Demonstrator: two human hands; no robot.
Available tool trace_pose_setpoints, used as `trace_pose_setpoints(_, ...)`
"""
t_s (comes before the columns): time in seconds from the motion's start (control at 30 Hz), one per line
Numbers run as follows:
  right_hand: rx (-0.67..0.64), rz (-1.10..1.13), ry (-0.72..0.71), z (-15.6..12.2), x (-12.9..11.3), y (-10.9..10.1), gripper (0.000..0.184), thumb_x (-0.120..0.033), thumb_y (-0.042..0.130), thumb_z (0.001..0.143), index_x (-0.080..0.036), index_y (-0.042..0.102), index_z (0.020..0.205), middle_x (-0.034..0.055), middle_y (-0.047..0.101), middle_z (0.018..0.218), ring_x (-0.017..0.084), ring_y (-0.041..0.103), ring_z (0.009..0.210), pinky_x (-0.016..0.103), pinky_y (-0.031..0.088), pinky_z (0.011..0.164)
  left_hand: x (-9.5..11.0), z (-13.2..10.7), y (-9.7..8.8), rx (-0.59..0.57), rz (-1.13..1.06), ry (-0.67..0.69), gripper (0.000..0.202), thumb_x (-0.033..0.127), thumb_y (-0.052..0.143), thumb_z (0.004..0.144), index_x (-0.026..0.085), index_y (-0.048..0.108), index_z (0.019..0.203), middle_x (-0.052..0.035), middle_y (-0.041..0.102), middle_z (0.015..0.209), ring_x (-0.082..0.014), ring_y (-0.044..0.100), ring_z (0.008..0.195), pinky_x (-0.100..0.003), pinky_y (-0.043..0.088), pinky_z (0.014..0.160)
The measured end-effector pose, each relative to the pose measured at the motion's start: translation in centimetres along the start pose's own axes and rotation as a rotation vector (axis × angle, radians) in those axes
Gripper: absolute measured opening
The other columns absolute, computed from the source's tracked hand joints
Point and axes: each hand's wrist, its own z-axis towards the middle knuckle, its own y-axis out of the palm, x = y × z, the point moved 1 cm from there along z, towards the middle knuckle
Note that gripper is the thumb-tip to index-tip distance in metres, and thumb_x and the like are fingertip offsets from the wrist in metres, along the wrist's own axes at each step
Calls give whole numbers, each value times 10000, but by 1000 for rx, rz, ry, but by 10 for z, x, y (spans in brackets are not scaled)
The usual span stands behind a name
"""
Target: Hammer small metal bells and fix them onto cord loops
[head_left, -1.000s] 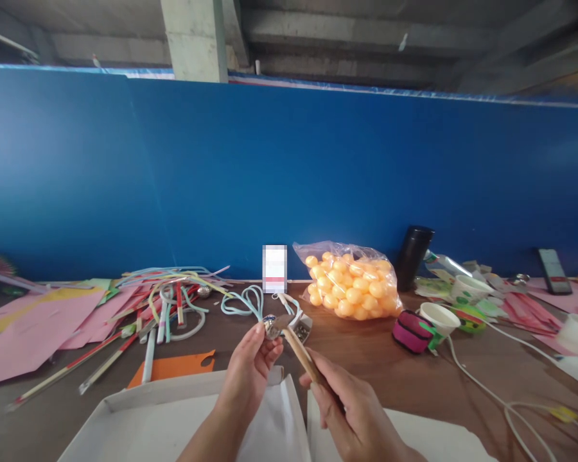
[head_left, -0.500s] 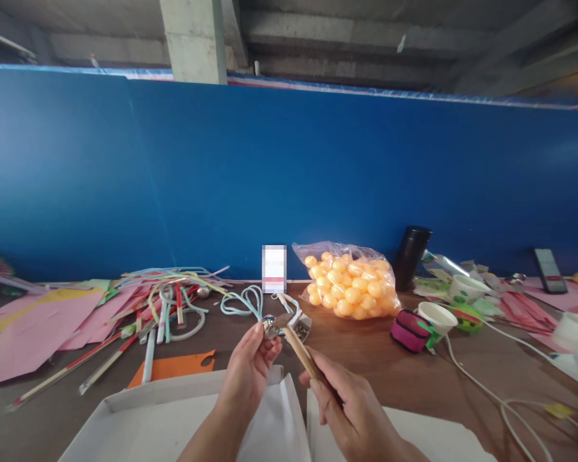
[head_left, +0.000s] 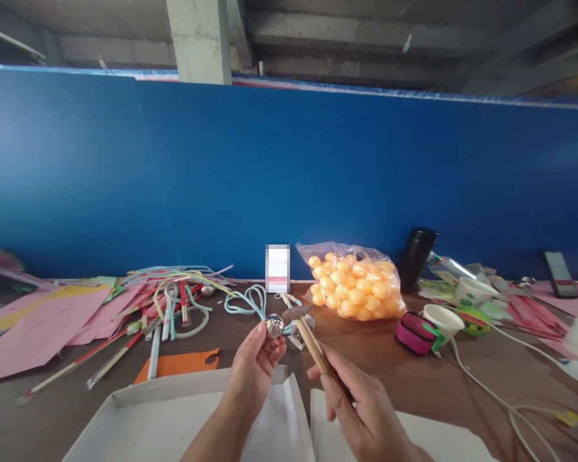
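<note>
A silver ball [head_left: 274, 326] held up beside a small hammer [head_left: 311, 342], over a cluttered table [head_left: 376, 366].

Past the pink paper [head_left: 33, 321] and the tangle of coloured straws [head_left: 173, 298], the left hand [head_left: 255, 369] rises above an open white box [head_left: 173, 410]. Its thumb and fingertips are pinched on the silver ball, which sits at their very tips. The hammer's metal head is just right of the ball; I cannot tell whether they touch. The right hand [head_left: 361, 410] is wrapped tight round the lower handle. Behind lie a bag of orange balls [head_left: 354, 289] and a pink pouch [head_left: 413, 332].
</note>
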Motion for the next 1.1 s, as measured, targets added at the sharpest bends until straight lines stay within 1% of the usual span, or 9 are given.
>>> trace_pose_setpoints(0.07, -31, -14, -7, 0, 0, 0, 405, -275, 368, 921, -216, 390, 1322, 59, 647, 942, 89, 562, 514, 199, 505, 551, 0, 1, -1, 12, 3, -2, 169, 273, 642, 765, 128, 625, 849, -43, 627, 746, -115, 604, 678, -226, 520, 654)
trace_pose_setpoints(0.17, -103, -46, -12, -1, 0, 1, 429, -263, 369, 919, -223, 361, 1346, 71, 645, 984, 93, 577, 524, 202, 517, 567, -1, 2, -2, 1, 6, 1, 201, 270, 635, 772, 126, 627, 912, -45, 630, 759, -108, 599, 678, -223, 520, 659)
trace_pose_setpoints(0.27, -153, -80, 1, 0, 1, 1, 426, -258, 362, 919, -223, 372, 1344, 79, 647, 997, 96, 579, 514, 209, 525, 576, -2, 2, -2, -11, 9, 15, 215, 263, 640, 769, 123, 630, 931, -45, 630, 761, -101, 592, 666, -221, 520, 658)
trace_pose_setpoints(0.47, -134, -72, -8, 0, 1, -1, 447, -256, 357, 919, -223, 335, 1364, 77, 645, 994, 99, 581, 524, 208, 528, 574, -1, 1, 0, 18, 26, 15, 209, 281, 669, 740, 126, 631, 875, -44, 636, 753, -112, 605, 667, -227, 519, 657)
trace_pose_setpoints(0.57, -165, -86, 15, 1, 1, 0, 438, -254, 361, 918, -233, 354, 1355, 73, 649, 989, 99, 585, 522, 207, 528, 572, -2, 2, 0, 25, 27, 18, 197, 281, 678, 732, 123, 626, 838, -33, 627, 720, -103, 598, 647, -222, 517, 662)
trace_pose_setpoints(0.67, -172, -87, -5, 1, 1, 1, 445, -258, 360, 916, -240, 349, 1360, 71, 652, 989, 101, 585, 518, 211, 528, 575, -3, 2, -1, 56, 32, 22, 181, 268, 687, 723, 127, 619, 815, -36, 631, 728, -100, 597, 640, -220, 519, 655)
trace_pose_setpoints(0.83, -174, -93, 23, 1, 2, 1, 436, -255, 363, 915, -232, 362, 1351, 67, 654, 975, 99, 586, 515, 207, 523, 573, -3, 2, -1, 63, 20, 12, 180, 266, 675, 736, 127, 614, 831, -48, 635, 744, -114, 611, 655, -230, 526, 655)
trace_pose_setpoints(0.97, -164, -76, 5, 1, 3, 1, 443, -254, 361, 915, -229, 349, 1357, 67, 648, 965, 99, 583, 519, 206, 521, 570, -4, 3, -1, 109, 34, 16, 184, 262, 684, 727, 132, 607, 832, -43, 627, 714, -117, 613, 637, -227, 529, 621)
trace_pose_setpoints(1.1, -172, -68, 24, 1, 3, 2, 430, -252, 359, 920, -232, 358, 1350, 61, 652, 929, 100, 576, 515, 206, 517, 560, -3, 2, 0, 106, 74, 1, 221, 291, 694, 716, 124, 603, 828, -38, 611, 685, -115, 606, 617, -216, 523, 582)
